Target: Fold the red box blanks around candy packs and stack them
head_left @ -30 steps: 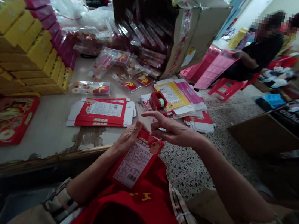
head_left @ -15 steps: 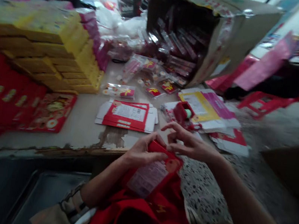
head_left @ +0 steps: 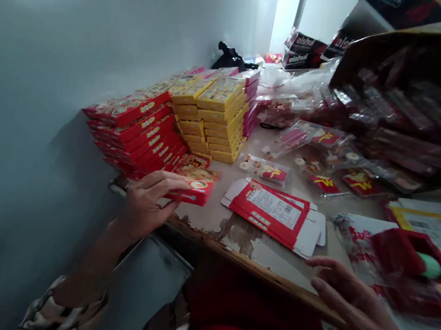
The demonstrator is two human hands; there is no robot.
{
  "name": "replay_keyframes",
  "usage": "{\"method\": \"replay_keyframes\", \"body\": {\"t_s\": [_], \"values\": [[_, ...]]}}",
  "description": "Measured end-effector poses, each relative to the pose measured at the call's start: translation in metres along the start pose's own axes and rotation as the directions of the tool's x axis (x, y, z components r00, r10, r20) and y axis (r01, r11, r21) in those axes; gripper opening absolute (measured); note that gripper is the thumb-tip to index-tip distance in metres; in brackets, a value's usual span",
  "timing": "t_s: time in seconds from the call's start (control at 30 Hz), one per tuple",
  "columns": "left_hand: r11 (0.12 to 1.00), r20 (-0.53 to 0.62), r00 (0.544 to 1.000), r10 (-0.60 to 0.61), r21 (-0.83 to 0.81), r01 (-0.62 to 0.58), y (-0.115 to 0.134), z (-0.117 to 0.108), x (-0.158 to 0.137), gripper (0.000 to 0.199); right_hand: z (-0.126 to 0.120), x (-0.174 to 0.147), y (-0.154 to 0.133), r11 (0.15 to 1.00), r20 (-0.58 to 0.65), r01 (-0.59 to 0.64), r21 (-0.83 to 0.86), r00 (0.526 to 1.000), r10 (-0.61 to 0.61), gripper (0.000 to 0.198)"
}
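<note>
My left hand (head_left: 151, 201) grips a small red box (head_left: 194, 188) by its near end, thumb below and fingers on top. The box is slightly blurred and hovers by the table's front edge, close to a stack of red boxes (head_left: 133, 132). Behind it, a single red box lies on the table, partly covered. My right hand (head_left: 345, 288) holds nothing; its fingers are loosely apart over the front edge. Just beyond it lie flattened red and white cartons (head_left: 269, 212), printed label upward.
Stacked yellow boxes (head_left: 218, 114) stand behind the red ones, along the wall. Clear packets (head_left: 264, 170) lie mid-table. A large cardboard box (head_left: 416, 37) on its side spills more packets at right. A red tape dispenser (head_left: 399, 252) and yellow printed cartons (head_left: 437, 224) sit at right.
My view has swung left. The red box, held at my lap before, is now in my left hand at the red stack. My right hand has come away from it.
</note>
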State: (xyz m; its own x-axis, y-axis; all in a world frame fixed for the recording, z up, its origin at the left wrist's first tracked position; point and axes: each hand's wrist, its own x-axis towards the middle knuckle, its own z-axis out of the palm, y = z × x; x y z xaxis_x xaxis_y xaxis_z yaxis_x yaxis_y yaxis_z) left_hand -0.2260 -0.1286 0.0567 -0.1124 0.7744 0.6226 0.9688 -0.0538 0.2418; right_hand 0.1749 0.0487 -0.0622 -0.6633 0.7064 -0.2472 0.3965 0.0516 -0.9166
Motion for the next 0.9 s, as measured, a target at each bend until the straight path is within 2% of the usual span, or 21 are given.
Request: {"method": "replay_keyframes", "body": {"t_s": [0.07, 0.1, 0.17, 0.23, 0.3, 0.37, 0.43, 0.5, 0.57, 0.6, 0.63, 0.7, 0.73, 0.8, 0.83, 0.9], "values": [[0.987, -0.099, 0.995, -0.03, 0.153, 0.045, -0.048, 0.026, -0.014, 0.02, 0.016, 0.008, 0.004, 0.988, 0.047, -0.001, 0.152, 0.999, -0.007, 0.044], [0.972, -0.087, 0.994, -0.063, 0.222, 0.081, -0.071, 0.042, -0.02, 0.018, 0.023, 0.011, 0.008, 0.98, 0.099, -0.011, 0.196, 0.995, -0.009, 0.044], [0.962, -0.04, 0.994, -0.098, 0.252, 0.105, -0.109, 0.069, -0.032, 0.02, 0.034, 0.014, 0.017, 0.972, 0.136, -0.034, 0.233, 0.991, 0.002, 0.042], [0.966, 0.029, 0.994, -0.11, 0.239, 0.1, -0.132, 0.082, -0.042, 0.028, 0.038, 0.009, 0.024, 0.975, 0.107, -0.041, 0.219, 0.994, 0.018, 0.041], [0.964, 0.104, 0.987, -0.124, 0.249, 0.095, -0.139, 0.083, -0.05, 0.04, 0.038, 0.0, 0.023, 0.98, 0.055, -0.044, 0.194, 0.998, 0.034, 0.041], [0.944, 0.156, 0.976, -0.155, 0.315, 0.1, -0.13, 0.08, -0.054, 0.048, 0.038, -0.007, 0.016, 0.98, 0.026, -0.061, 0.189, 0.998, 0.057, 0.041], [0.931, 0.16, 0.975, -0.155, 0.354, 0.09, -0.107, 0.086, -0.048, 0.047, 0.038, -0.006, 0.004, 0.977, 0.011, -0.065, 0.205, 0.998, 0.064, 0.041], [0.966, 0.161, 0.983, -0.086, 0.257, 0.043, -0.069, 0.108, -0.028, 0.039, 0.037, 0.005, -0.007, 0.973, -0.038, -0.031, 0.231, 0.998, 0.041, 0.041], [0.998, 0.264, 0.963, 0.046, 0.037, -0.058, -0.025, 0.146, 0.008, 0.032, 0.036, 0.024, -0.013, 0.96, -0.153, 0.02, 0.278, 0.988, 0.024, 0.042], [0.993, 0.348, 0.93, 0.116, -0.061, -0.102, -0.005, 0.169, 0.029, 0.034, 0.035, 0.034, -0.015, 0.945, -0.218, 0.033, 0.327, 0.975, 0.042, 0.045], [0.978, 0.442, 0.874, 0.202, -0.135, -0.158, 0.012, 0.192, 0.052, 0.048, 0.034, 0.043, -0.016, 0.917, -0.268, 0.034, 0.398, 0.96, 0.081, 0.049], [0.952, 0.603, 0.737, 0.305, -0.202, -0.229, 0.035, 0.234, 0.093, 0.082, 0.032, 0.055, -0.015, 0.818, -0.302, 0.019, 0.575, 0.934, 0.19, 0.058], [0.948, 0.678, 0.664, 0.315, -0.192, -0.254, 0.041, 0.25, 0.11, 0.094, 0.031, 0.058, -0.014, 0.757, -0.294, 0.015, 0.653, 0.926, 0.235, 0.061], [0.939, 0.777, 0.548, 0.309, -0.157, -0.307, 0.046, 0.274, 0.133, 0.102, 0.03, 0.058, -0.011, 0.664, -0.282, 0.033, 0.747, 0.92, 0.271, 0.063], [0.933, 0.802, 0.515, 0.302, -0.138, -0.332, 0.047, 0.28, 0.14, 0.101, 0.03, 0.058, -0.009, 0.641, -0.289, 0.051, 0.766, 0.918, 0.271, 0.062], [0.917, 0.811, 0.497, 0.309, -0.116, -0.381, 0.047, 0.285, 0.148, 0.095, 0.031, 0.057, -0.007, 0.628, -0.322, 0.092, 0.773, 0.909, 0.264, 0.061]]}}
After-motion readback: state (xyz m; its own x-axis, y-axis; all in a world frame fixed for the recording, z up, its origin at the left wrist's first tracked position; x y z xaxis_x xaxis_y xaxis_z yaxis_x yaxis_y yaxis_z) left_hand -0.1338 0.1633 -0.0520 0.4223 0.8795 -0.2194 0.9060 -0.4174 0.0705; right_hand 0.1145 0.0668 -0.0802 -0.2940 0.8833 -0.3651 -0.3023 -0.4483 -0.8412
